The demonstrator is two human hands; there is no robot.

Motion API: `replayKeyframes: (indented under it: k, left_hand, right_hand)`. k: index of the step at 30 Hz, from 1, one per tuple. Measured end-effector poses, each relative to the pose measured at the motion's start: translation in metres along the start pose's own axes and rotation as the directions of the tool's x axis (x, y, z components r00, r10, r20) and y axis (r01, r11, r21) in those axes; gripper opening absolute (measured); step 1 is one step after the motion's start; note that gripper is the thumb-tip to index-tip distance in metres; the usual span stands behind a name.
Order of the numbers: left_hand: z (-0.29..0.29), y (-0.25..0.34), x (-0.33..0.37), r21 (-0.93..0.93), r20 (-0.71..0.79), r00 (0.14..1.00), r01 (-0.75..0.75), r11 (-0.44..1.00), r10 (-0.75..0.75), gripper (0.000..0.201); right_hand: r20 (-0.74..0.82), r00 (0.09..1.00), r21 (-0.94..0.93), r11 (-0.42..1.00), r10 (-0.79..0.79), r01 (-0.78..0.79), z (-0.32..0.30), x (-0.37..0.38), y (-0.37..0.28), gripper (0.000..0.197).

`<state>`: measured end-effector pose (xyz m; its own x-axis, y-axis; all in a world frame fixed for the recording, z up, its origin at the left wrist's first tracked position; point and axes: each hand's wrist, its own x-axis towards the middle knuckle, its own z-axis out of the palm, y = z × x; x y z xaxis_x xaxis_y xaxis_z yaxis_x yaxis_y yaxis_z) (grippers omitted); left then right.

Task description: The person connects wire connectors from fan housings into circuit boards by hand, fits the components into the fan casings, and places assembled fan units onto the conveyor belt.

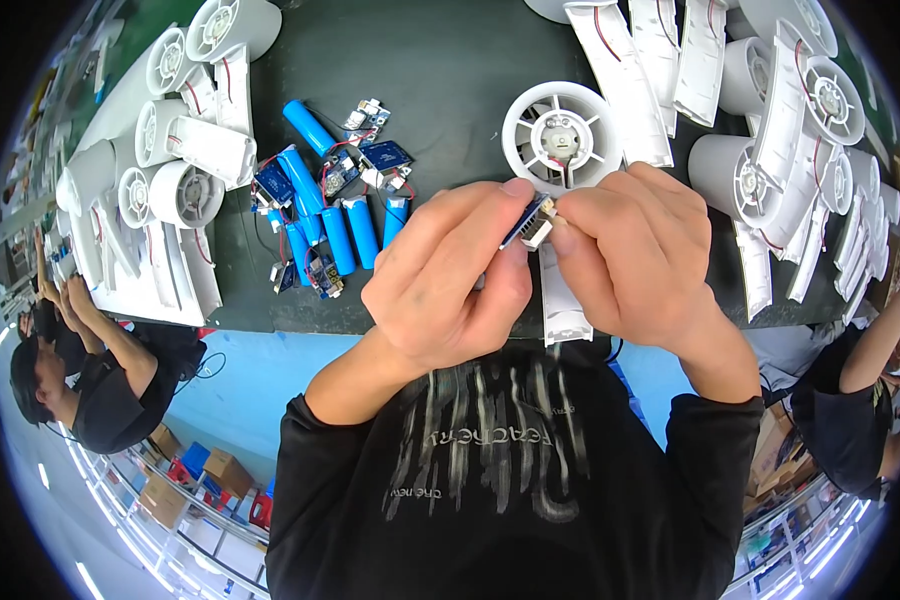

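Observation:
My left hand (pixel 455 270) is closed, its thumb and fingers pinching a small blue circuit board (pixel 520 228) with metal and white connectors on its edge. Against the connector end press the thumb and forefinger of my right hand (pixel 635 255), also closed; whatever is between these fingertips is too small and covered to name. Just beyond both hands a white round fan housing (pixel 516 150) faces up, its spokes and motor showing. Its white handle part (pixel 567 315) emerges below my fingers toward the table's near edge, partly hidden by them.
Left of my hands lies a pile of blue cylindrical batteries (pixel 362 232) wired to circuit boards (pixel 385 155). White fan housings (pixel 188 195) crowd the left side, and more fan housings (pixel 725 175) and handle shells (pixel 620 75) the right. People (pixel 120 370) sit at both sides.

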<state>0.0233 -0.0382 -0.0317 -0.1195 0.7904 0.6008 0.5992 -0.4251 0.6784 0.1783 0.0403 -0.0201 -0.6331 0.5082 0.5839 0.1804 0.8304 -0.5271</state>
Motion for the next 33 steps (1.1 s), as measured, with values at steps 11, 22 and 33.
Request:
replayKeyframes:
  k: [11,22,33]
  left_hand:
    - [-0.002,-0.001,0.002,0.002,0.037,0.999,-0.034,0.999,0.034,0.037]
    - [-0.005,0.0,0.002,-0.024,0.125,0.991,-0.048,0.999,0.051,0.035]
    - [-0.011,0.002,-0.011,-0.378,0.181,0.847,0.528,0.76,-0.499,0.023]
  right_hand:
    - [0.086,0.994,-0.016,0.998,0.06,-0.059,-0.007,-0.003,-0.003,0.016]
    - [0.142,0.99,0.084,0.996,-0.023,0.011,-0.015,-0.003,0.005,0.019]
    - [-0.041,0.999,0.128,0.992,-0.005,0.01,-0.004,-0.003,0.012,0.019]
